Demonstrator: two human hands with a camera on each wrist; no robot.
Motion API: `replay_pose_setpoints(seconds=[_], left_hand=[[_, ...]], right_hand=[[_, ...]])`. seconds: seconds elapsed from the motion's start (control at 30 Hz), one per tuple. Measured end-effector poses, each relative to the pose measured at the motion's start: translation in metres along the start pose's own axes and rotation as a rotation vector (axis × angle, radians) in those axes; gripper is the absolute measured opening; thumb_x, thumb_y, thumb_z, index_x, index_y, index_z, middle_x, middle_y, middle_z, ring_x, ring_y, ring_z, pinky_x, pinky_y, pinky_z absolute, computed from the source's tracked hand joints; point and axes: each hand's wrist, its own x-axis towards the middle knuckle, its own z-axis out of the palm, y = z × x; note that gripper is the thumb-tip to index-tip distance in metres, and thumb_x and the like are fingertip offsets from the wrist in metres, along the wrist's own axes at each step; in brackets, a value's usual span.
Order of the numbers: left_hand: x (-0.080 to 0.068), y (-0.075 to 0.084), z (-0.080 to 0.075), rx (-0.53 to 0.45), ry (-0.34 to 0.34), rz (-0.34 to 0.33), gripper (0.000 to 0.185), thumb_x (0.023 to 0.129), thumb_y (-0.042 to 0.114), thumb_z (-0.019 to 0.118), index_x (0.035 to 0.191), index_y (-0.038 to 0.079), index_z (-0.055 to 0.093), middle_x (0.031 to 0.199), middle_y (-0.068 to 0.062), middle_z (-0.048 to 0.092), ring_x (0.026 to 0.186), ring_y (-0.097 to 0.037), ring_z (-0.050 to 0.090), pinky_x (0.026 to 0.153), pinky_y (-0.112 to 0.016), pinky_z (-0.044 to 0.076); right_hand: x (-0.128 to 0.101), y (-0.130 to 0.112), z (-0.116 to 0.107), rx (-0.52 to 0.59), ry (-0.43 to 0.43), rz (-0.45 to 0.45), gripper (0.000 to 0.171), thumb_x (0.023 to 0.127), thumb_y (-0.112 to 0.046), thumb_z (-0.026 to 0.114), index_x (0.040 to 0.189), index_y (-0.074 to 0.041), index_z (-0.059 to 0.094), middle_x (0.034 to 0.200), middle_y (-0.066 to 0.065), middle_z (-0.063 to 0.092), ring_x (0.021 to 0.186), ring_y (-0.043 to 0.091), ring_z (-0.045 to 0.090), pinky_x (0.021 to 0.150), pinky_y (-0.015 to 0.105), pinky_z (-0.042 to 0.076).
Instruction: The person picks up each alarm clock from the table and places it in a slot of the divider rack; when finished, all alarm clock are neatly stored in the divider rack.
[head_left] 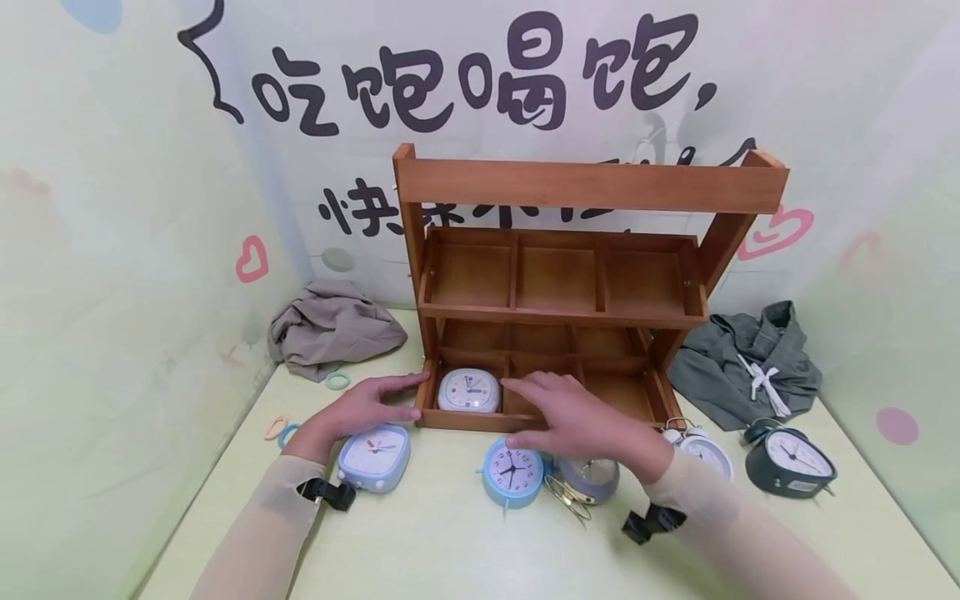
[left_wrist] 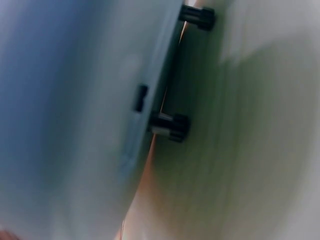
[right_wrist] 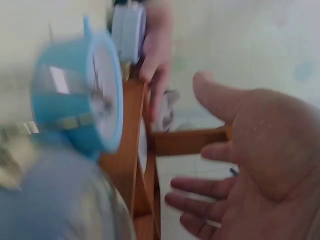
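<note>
A two-tier wooden shelf (head_left: 562, 315) with open compartments stands at the back of the table. A white square clock (head_left: 468, 390) lies in its lower left compartment. My left hand (head_left: 390, 398) has straight fingers touching the shelf's left front corner, beside that clock, and holds nothing. My right hand (head_left: 543, 412) hovers with spread fingers over the lower middle compartment; the right wrist view shows its palm (right_wrist: 235, 150) bare. Under my left wrist lies a light blue square clock (head_left: 372, 456), whose back (left_wrist: 75, 125) fills the blurred left wrist view.
In front of the shelf lie a blue round clock (head_left: 512, 472), a grey-blue clock (head_left: 592, 479), a white twin-bell clock (head_left: 705, 450) and a dark green clock (head_left: 787, 460). A beige cloth (head_left: 330, 329) and hair ties (head_left: 337, 381) lie left, a green hoodie (head_left: 750, 362) right.
</note>
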Motion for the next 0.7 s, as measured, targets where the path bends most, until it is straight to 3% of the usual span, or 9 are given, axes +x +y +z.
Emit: replay_pose_setpoints(seconds=[0.17, 0.3, 0.47, 0.7], left_hand=[[-0.001, -0.001, -0.001, 0.018, 0.004, -0.001, 0.077, 0.095, 0.06, 0.085, 0.164, 0.042, 0.056, 0.171, 0.005, 0.05, 0.162, -0.03, 0.039, 0.131, -0.063, 0.031], [-0.001, 0.0, -0.001, 0.025, 0.0, -0.009, 0.077, 0.095, 0.06, 0.084, 0.165, 0.042, 0.055, 0.172, 0.004, 0.049, 0.163, -0.031, 0.039, 0.13, -0.064, 0.031], [-0.001, -0.001, 0.0, 0.023, 0.0, -0.009, 0.077, 0.096, 0.06, 0.084, 0.165, 0.042, 0.055, 0.172, 0.004, 0.049, 0.163, -0.031, 0.039, 0.13, -0.065, 0.031], [0.0, 0.0, 0.0, 0.016, 0.005, -0.001, 0.077, 0.095, 0.059, 0.085, 0.164, 0.042, 0.056, 0.171, 0.007, 0.049, 0.163, -0.029, 0.037, 0.132, -0.063, 0.029]], right_hand=[[-0.023, -0.016, 0.022, -0.03, 0.078, 0.116, 0.086, 0.096, -0.064, 0.083, 0.161, -0.014, 0.059, 0.148, 0.012, 0.066, 0.136, 0.037, 0.062, 0.117, 0.063, 0.049], [-0.034, -0.025, 0.038, -0.08, 0.098, 0.181, 0.09, 0.091, -0.068, 0.085, 0.155, -0.009, 0.063, 0.142, 0.014, 0.069, 0.133, 0.039, 0.064, 0.115, 0.061, 0.051], [-0.04, -0.03, 0.054, -0.255, 0.101, 0.195, 0.102, 0.086, -0.079, 0.081, 0.148, 0.0, 0.065, 0.14, 0.02, 0.069, 0.135, 0.044, 0.06, 0.119, 0.059, 0.047], [-0.038, -0.029, 0.073, -0.376, 0.188, 0.171, 0.1, 0.079, -0.085, 0.082, 0.128, 0.002, 0.072, 0.117, 0.016, 0.072, 0.112, 0.036, 0.061, 0.102, 0.053, 0.05]])
